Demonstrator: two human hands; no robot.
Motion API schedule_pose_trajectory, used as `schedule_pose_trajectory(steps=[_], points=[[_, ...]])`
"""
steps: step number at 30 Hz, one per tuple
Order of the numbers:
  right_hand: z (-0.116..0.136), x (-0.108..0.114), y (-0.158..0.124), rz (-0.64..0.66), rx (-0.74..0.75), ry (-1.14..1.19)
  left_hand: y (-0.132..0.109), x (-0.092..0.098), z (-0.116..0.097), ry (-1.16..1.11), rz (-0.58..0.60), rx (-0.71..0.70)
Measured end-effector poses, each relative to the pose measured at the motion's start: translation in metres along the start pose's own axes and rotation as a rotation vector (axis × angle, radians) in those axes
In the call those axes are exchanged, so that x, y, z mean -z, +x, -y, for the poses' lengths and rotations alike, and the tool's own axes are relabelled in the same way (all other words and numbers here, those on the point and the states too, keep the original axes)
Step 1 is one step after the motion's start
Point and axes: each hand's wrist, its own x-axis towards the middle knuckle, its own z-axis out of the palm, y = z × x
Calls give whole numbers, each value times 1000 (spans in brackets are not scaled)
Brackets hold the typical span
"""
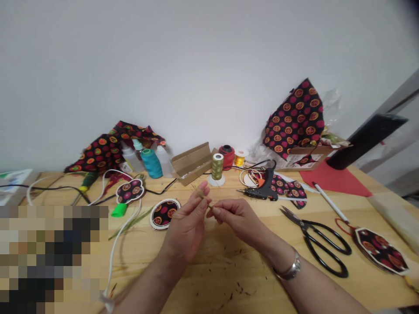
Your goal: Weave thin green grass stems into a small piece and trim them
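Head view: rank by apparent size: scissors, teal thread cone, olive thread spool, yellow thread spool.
Largest to smallest:
1. Scissors, nearest the camera
2. Teal thread cone
3. Olive thread spool
4. Yellow thread spool

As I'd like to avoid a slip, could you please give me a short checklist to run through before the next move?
1. Left hand holding the green strands: ok, held between thumb and fingers.
2. Right hand on the strands: ok, pinching them beside the left fingertips.
3. Olive thread spool upright: ok, standing beyond the hands.
4. Scissors clear of the hands: ok, lying beside the right forearm.
5. Tabletop free of scraps: not ok, dark bits lie between the forearms.
6. Glue gun cool: cannot tell.
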Motion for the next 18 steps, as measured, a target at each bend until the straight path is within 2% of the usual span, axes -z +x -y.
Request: schedule_pose_trajectory(steps=[3,7,18], points=[[-2,3,2,-23,0,-75,3,3,-5,-83,13,13],[-3,8,5,-53,-8,-123,8,7,-12,-170,38,-42],[-17,19,13,-127,64,-185,15,9,-23,-248,-41,-69]])
